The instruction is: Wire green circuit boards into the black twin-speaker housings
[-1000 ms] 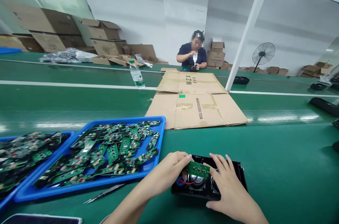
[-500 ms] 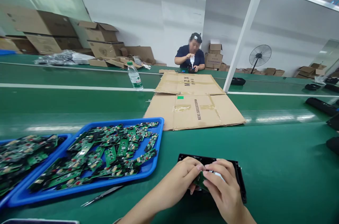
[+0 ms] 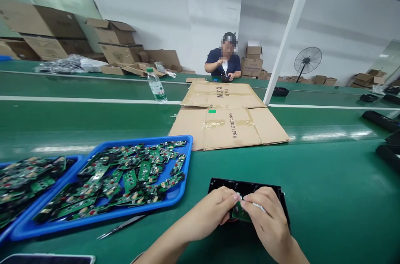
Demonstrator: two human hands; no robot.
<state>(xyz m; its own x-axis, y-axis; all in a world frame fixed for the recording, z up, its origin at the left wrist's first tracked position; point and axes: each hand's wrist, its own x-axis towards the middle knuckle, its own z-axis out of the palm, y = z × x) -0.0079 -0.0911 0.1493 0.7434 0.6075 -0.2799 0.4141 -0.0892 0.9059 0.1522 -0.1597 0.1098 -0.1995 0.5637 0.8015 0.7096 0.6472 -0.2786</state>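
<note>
My left hand (image 3: 218, 207) is closed in a pinch over a black plastic housing (image 3: 231, 183) that lies on the green table. My right hand (image 3: 268, 214) is pinched opposite it, the fingertips of both nearly meeting. A small white piece (image 3: 239, 196) shows between the fingertips, too small to name. From under my right fingers a thin white strip (image 3: 258, 206) sticks out. Below the fingertips a green circuit board (image 3: 240, 212) shows at the housing, partly covered by my hands; whether it is fixed there I cannot tell.
Two blue trays (image 3: 187, 164) of circuit boards stand at left, with tweezers (image 3: 121, 227) before the nearer one. Flattened cardboard (image 3: 218, 126) lies ahead, beside a water bottle (image 3: 156, 85). Across the table sits a person (image 3: 222, 62). Black cases (image 3: 379, 121) lie at right.
The circuit board under my fingers now shows more of its face and sits flatter. My hands stay pinched together at the same spot, and the view has tilted slightly.
</note>
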